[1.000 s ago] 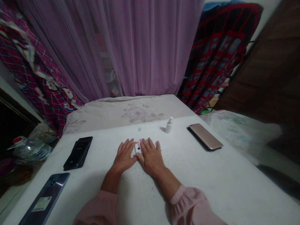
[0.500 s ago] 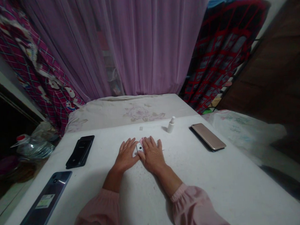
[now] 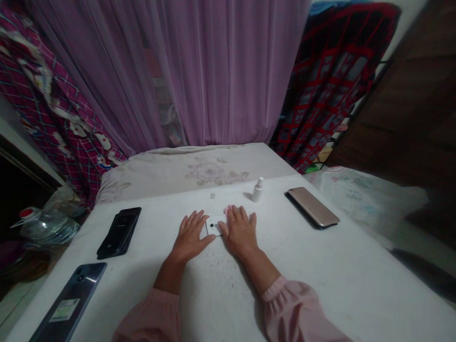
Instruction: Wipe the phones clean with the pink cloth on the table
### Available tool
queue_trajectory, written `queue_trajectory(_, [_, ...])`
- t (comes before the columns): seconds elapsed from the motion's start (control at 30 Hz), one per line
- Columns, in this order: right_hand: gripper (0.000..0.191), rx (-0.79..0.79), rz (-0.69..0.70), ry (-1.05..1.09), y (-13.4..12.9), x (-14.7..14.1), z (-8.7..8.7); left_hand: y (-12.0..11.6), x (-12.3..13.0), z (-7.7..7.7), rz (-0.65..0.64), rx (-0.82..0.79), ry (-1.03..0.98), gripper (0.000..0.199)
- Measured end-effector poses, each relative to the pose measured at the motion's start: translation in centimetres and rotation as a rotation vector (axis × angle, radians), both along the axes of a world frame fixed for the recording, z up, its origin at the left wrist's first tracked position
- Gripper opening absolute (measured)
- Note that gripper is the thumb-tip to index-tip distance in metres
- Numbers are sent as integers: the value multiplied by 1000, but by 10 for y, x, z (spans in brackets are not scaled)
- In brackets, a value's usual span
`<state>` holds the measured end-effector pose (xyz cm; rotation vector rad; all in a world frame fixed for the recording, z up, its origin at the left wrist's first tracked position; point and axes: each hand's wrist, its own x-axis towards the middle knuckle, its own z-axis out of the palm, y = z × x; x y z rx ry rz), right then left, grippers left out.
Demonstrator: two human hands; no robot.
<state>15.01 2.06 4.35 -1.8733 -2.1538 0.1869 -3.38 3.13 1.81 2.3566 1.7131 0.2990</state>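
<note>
A small white phone [image 3: 214, 226] lies back up on the white table, its camera showing between my hands. My left hand [image 3: 189, 237] steadies its left end between thumb and forefinger, with the other fingers stretched out on the table. Under the fingers of my right hand [image 3: 241, 233] is a pink cloth [image 3: 226, 210], mostly hidden, pressed down over the phone's right end. Beyond my right hand stands a white spray bottle [image 3: 257, 190]. A small pale square piece [image 3: 212, 196] lies past the phone.
Stacked black phones [image 3: 119, 232] lie to the left, and a dark blue phone [image 3: 64, 310] with a label is nearer. A gold phone [image 3: 313, 206] rests on a dark one at right. Purple curtains [image 3: 223, 65] hang behind the table [image 3: 219, 312]. A water bottle [image 3: 49, 226] is at far left.
My right hand has slid right with the pink cloth, uncovering more of the phone's back. My left hand stays at the phone's left end. The view has shifted slightly.
</note>
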Motion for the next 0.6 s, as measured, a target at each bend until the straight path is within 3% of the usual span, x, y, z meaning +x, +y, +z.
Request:
queue_trajectory(0.1, [57, -1, 134, 21, -4, -12, 0, 0, 1, 1, 10, -6, 10, 57])
queue_trajectory(0.2, [56, 6, 168, 30, -5, -15, 1, -1, 2, 2, 14, -8, 14, 56])
queue_trajectory(0.3, [56, -6, 125, 6, -4, -7, 2, -1, 1, 1, 2, 9, 1, 57])
queue_trajectory(0.5, [55, -1, -95, 3, 3, 12, 1, 0, -2, -2, 0, -1, 9, 59])
queue_trajectory(0.6, [56, 7, -81, 25, 3, 7, -1, 0, -2, -2, 1, 0, 7, 60])
